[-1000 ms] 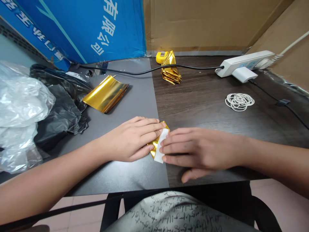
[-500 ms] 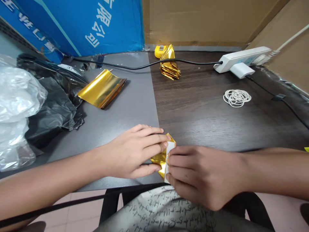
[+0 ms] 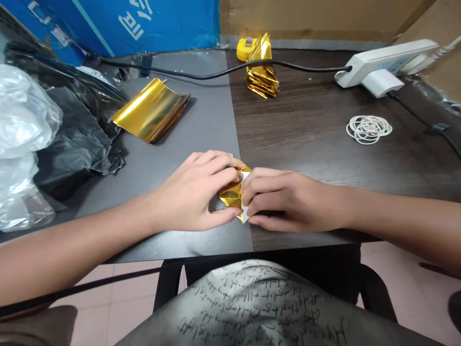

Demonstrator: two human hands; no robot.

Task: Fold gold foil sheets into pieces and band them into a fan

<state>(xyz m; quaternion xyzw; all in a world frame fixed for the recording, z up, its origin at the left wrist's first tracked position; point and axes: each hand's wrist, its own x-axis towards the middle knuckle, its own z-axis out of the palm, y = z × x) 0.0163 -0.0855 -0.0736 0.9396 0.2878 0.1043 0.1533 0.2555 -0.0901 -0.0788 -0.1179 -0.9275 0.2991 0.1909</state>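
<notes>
A partly folded sheet of gold foil paper (image 3: 231, 194) lies on the desk between my hands, a strip of its white underside showing along the right. My left hand (image 3: 201, 190) holds the sheet down from the left, with the fingertips at its far part and the thumb at its near corner. From the right, the bent fingers of my right hand (image 3: 284, 199) press together on the white strip and partly cover it. Further back on the left lies a stack of gold foil sheets (image 3: 149, 110). Behind it to the right sits a pile of folded gold pieces (image 3: 262, 79).
A black cable (image 3: 201, 77) runs across the back to a white power strip (image 3: 389, 57). White rubber bands (image 3: 369, 129) lie at right. Clear and black plastic bags (image 3: 75, 139) crowd the left. A yellow tape measure (image 3: 245, 48) stands by the cardboard (image 3: 288, 21).
My right hand has shifted up the picture and its fingers cover more of the white strip. The left hand remains on the sheet. The whole view has tilted slightly downward.
</notes>
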